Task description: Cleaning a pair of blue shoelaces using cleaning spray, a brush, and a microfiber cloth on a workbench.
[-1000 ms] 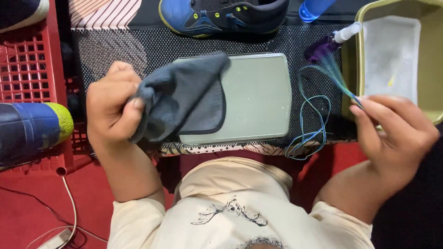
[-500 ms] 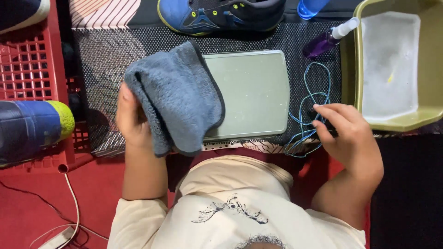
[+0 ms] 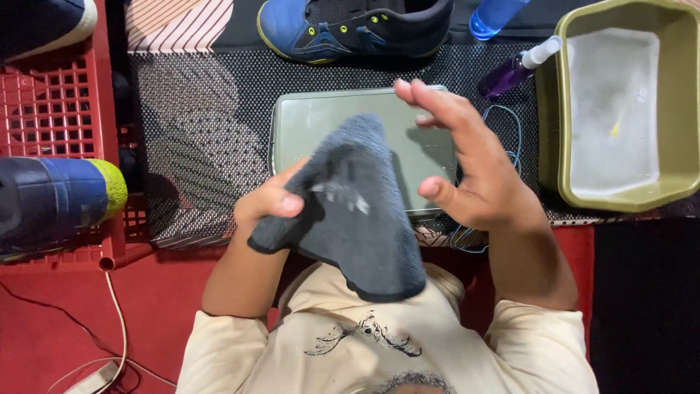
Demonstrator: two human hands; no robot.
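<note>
My left hand (image 3: 271, 201) grips a dark grey cloth (image 3: 357, 211) by its left edge and holds it up over the near part of a grey-green tray (image 3: 321, 120) lying on a black mesh mat (image 3: 197, 109). My right hand (image 3: 467, 168) hovers open just right of the cloth, fingers spread, palm turned toward it. A thin blue lace (image 3: 510, 124) lies on the mat behind the right hand, partly hidden.
An olive basin (image 3: 554, 109) with soapy water sits at the right, a purple spray bottle (image 3: 510, 69) beside it. A blue shoe (image 3: 350, 25) lies at the back, another blue and yellow shoe (image 3: 58, 201) on a red crate (image 3: 51, 117) at left. A white cable (image 3: 117, 314) crosses the red floor.
My right hand let go of the blue lace and rose toward the cloth. My left hand brought the cloth rightward over the tray.
</note>
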